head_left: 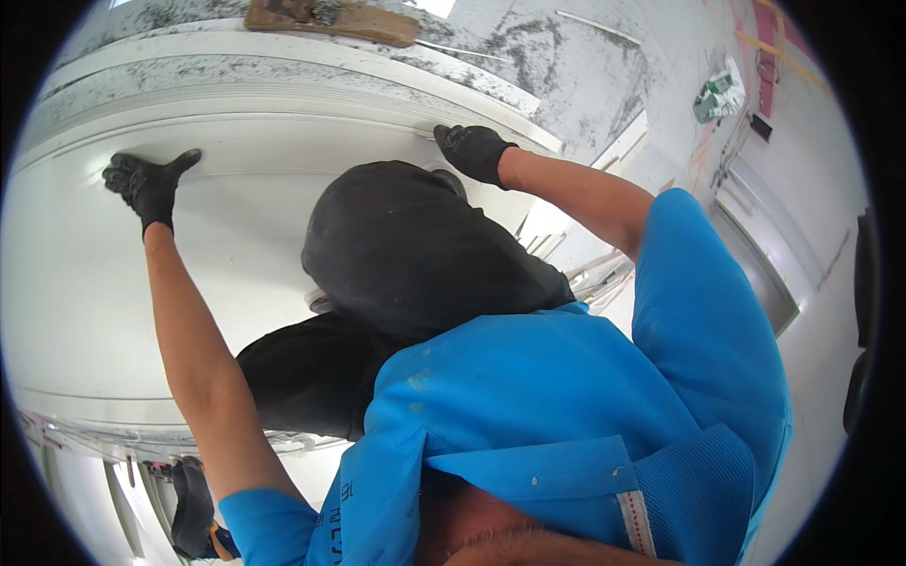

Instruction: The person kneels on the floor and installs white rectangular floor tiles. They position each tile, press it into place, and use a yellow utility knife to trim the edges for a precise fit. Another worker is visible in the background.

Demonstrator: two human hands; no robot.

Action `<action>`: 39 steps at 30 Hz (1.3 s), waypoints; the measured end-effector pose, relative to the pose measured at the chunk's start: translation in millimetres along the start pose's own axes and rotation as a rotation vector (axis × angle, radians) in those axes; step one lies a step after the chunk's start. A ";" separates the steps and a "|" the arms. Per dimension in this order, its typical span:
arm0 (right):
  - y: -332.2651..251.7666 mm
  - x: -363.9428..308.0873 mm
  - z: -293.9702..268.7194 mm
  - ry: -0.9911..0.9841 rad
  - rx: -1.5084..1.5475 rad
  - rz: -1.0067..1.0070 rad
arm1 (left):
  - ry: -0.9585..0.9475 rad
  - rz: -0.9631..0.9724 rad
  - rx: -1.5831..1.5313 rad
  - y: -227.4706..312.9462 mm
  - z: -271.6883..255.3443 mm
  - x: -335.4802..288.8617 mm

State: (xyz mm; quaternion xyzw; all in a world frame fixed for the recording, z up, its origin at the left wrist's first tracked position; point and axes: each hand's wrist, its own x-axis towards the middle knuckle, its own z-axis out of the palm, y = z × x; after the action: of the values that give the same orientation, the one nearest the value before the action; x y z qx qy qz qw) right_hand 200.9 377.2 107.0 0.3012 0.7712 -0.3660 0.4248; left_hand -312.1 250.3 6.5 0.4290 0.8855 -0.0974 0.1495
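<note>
A large, smooth white panel spreads across the left, with a long raised lip along its far side. On it, near that lip, rests my left hand in a black glove, thumb stretched out to the right and fingers spread. My right hand, gloved in black too, is closed at the right end of the panel's far lip. Its fingers curl at the edge, and their undersides are hidden. My knee in dark trousers is bent over the panel between the two hands.
Beyond the panel lie long white strips and a brown wooden block on a floor with dark specks. A green-and-white bag lies at the far right. Loose strips are piled right of my knee. Dark shoes show at lower left.
</note>
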 end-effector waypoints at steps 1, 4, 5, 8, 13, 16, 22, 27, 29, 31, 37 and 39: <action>3.8 -5.6 0.6 -0.037 0.014 0.024 | -0.002 -0.012 0.014 -7.4 -1.2 -1.8; 32.1 -25.1 24.3 -0.014 0.004 0.080 | -0.018 -0.010 0.014 -9.5 2.2 6.2; 45.8 -31.2 35.1 0.039 -0.014 0.066 | -0.018 -0.014 0.016 -12.1 -1.0 6.1; 123.0 -108.1 68.7 -0.148 0.013 0.359 | -0.044 -0.029 0.012 0.1 -4.3 11.4; 206.2 -227.4 81.8 -0.326 -0.207 0.533 | -0.056 -0.047 0.046 -3.1 10.3 1.0; 144.4 -104.3 37.3 0.215 -0.130 0.284 | -0.069 -0.048 -0.053 9.4 2.7 0.6; -190.0 203.1 -146.2 0.650 0.298 -0.607 | -0.108 -0.166 -0.161 29.0 -41.2 -18.9; -333.8 280.3 -224.0 0.535 0.148 -0.506 | -0.158 -0.185 -0.211 47.9 -59.4 -18.9; -352.0 288.9 -235.3 0.458 0.053 -0.428 | -0.130 -0.187 -0.245 45.4 -54.7 -21.6; -359.3 287.1 -235.3 0.398 0.009 -0.446 | -0.126 -0.218 -0.267 43.0 -54.7 -25.8; -351.3 295.0 -231.0 0.453 -0.154 -0.481 | -0.138 -0.193 -0.193 52.5 -55.2 -24.1; -346.0 294.6 -232.0 0.480 -0.162 -0.469 | -0.052 -0.161 -0.243 51.3 -45.0 -17.4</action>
State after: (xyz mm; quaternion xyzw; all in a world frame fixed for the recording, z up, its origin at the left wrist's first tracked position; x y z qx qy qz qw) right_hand -303.1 422.3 41.9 0.1586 0.9240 -0.3099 0.1581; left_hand -269.6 282.6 52.5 0.3326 0.9182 -0.0124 0.2150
